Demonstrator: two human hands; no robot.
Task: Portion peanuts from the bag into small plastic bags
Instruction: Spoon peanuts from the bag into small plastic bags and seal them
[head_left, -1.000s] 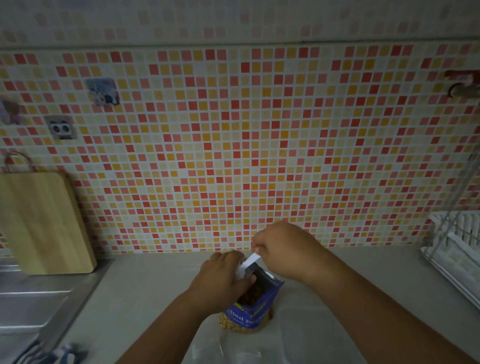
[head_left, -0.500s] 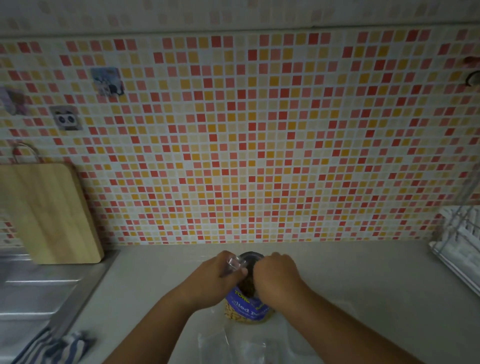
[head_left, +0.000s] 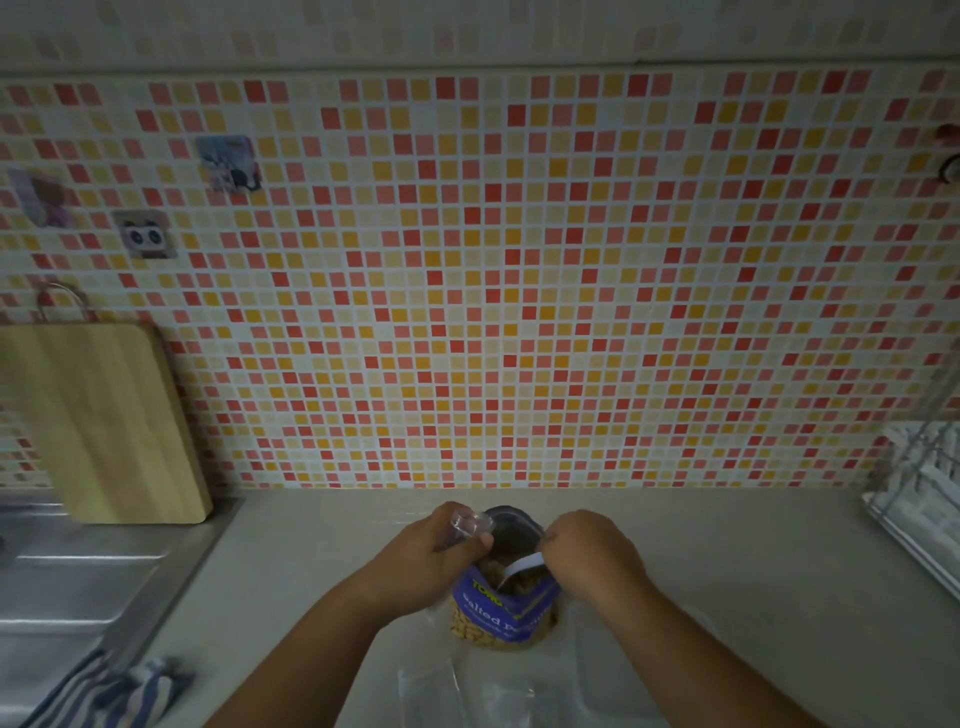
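A blue bag of salted peanuts stands upright on the counter, its mouth wide open with nuts visible inside. My left hand pinches the left rim of the bag's mouth, where a clear strip shows. My right hand pinches the right rim beside a torn white flap. Clear small plastic bags lie flat on the counter just in front of the peanut bag, partly hidden by my forearms.
A wooden cutting board leans on the tiled wall at left above a steel sink. A striped cloth lies at the sink's front corner. A dish rack stands at the right edge.
My hands have drawn apart, spreading the bag's mouth wider. A second ago my right hand held the white torn strip above the bag; now it grips the right rim lower down.
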